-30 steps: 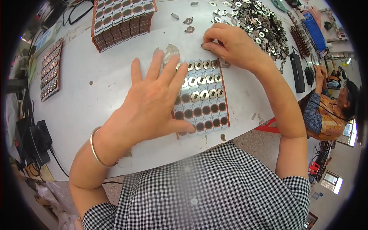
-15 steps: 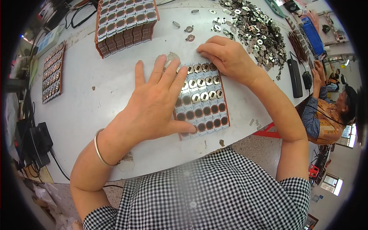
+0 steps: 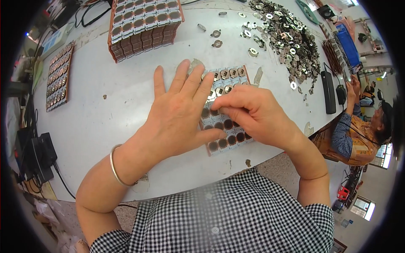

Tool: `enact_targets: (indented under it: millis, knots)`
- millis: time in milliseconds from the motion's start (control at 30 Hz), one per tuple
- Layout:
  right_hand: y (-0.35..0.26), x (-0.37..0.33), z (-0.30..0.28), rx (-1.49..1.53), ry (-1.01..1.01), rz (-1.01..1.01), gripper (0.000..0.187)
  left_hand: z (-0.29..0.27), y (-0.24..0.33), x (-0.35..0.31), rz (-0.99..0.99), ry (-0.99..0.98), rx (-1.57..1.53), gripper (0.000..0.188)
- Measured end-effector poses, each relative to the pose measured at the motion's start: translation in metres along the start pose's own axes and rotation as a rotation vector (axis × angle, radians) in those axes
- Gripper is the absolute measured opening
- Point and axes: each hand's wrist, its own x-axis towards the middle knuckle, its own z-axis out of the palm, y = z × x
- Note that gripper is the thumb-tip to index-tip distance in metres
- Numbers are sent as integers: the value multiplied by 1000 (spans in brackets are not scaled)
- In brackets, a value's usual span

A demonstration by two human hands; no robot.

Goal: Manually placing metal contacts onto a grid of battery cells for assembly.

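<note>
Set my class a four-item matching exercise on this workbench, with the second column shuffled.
1. Left hand
2. Right hand
3. Metal pieces
4. Bracelet

A. Heaped toward the right of the white table
B. Worn on the left wrist
C. Curled in a pinch over the panel
D. Spread wide, palm down

Pairs: 1-D, 2-C, 3-A, 4-B

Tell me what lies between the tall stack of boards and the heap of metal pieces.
In the head view, several loose metal pieces lie scattered on the white tabletop between the stack and the heap.
</note>
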Motion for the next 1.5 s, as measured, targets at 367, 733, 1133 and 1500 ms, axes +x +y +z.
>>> enact_targets:
  millis: [367, 733, 1133, 1500]
  knots:
    - [-10, 4, 15, -16, 50, 99, 10, 5, -2, 1, 14, 66, -10, 107]
    - [-11, -3, 31, -142, 179, 62, 12, 7, -1, -1, 22, 94, 16, 105]
    - [2, -10, 47, -215, 353, -170, 27, 8, 0, -3, -2, 91, 41, 104]
    - [-2, -14, 48, -149, 353, -43, 33, 6, 1, -3, -15, 65, 54, 104]
